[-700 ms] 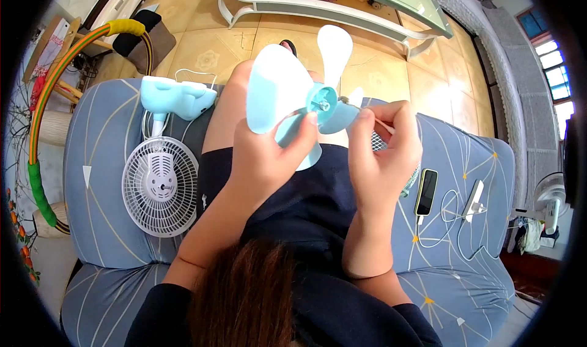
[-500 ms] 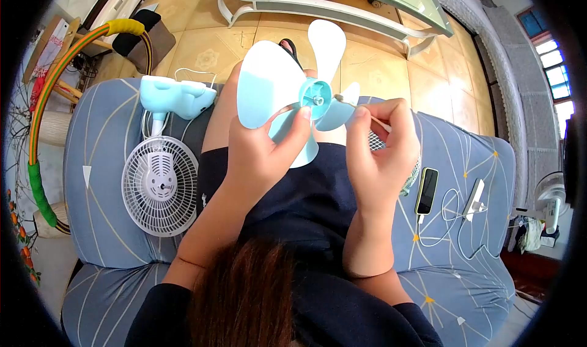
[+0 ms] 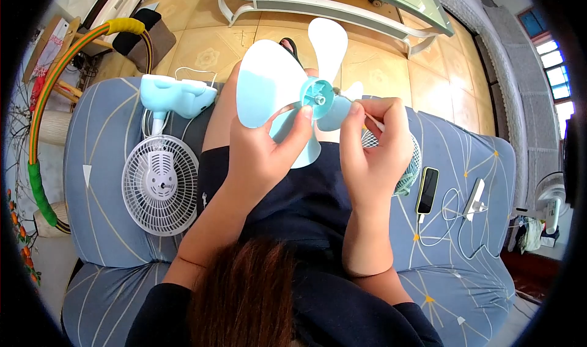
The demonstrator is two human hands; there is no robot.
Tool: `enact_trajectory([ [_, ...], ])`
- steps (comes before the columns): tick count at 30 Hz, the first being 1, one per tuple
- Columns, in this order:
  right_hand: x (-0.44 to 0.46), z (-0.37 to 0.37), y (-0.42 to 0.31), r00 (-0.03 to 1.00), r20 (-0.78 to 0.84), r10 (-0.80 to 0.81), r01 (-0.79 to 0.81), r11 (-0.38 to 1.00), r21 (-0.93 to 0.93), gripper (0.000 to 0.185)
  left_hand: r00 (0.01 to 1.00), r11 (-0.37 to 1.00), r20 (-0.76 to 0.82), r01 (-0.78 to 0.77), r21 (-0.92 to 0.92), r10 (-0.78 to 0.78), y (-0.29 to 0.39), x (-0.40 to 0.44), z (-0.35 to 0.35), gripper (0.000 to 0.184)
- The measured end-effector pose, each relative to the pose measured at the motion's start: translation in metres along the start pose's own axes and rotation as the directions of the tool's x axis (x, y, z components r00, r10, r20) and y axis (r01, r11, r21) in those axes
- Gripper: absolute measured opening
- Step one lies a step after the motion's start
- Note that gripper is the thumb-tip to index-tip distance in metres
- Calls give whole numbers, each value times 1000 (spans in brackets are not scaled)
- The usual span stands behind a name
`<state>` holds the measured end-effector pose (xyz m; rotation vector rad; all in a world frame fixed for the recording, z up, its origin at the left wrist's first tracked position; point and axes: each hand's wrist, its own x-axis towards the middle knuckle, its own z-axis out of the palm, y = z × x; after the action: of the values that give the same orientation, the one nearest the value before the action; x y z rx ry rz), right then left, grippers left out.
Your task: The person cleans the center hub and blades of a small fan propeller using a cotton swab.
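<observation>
Above my lap, a light blue fan blade [image 3: 269, 84] with several wings is pinched near its hub by my left hand [image 3: 263, 145]. The open back of the hub faces me. My right hand [image 3: 376, 145] is closed on a thin cotton swab [image 3: 374, 121], whose darkened tip is beside the right side of the hub. On the sofa to the left lies the fan body [image 3: 174, 96], light blue, joined to a round white rear grille [image 3: 160, 185]. A greenish mesh fan cover [image 3: 408, 168] is partly hidden behind my right hand.
A phone [image 3: 427, 191] with a white cable and a white power strip [image 3: 474, 200] lie on the patterned sofa [image 3: 452, 145] at the right. A striped hoop [image 3: 46, 108] stands at the left. A glass-topped table [image 3: 403, 1] is in front, on the tiled floor.
The fan blade has moved slightly left and up, and its hub has turned more toward me. My right hand has shifted left with the swab, uncovering more of the mesh cover.
</observation>
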<state>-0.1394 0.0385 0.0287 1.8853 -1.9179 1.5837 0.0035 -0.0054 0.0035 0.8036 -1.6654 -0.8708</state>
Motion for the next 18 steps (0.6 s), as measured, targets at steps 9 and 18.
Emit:
enact_trajectory([
  [9, 0, 6, 2, 999, 49, -12, 9, 999, 53, 12, 992, 983, -64, 96, -156, -107, 9, -4, 5, 26],
  [18, 0, -6, -3, 1000, -7, -1, 1, 1000, 28, 8, 981, 975, -15, 189, -116, -192, 9, -2, -3, 26],
])
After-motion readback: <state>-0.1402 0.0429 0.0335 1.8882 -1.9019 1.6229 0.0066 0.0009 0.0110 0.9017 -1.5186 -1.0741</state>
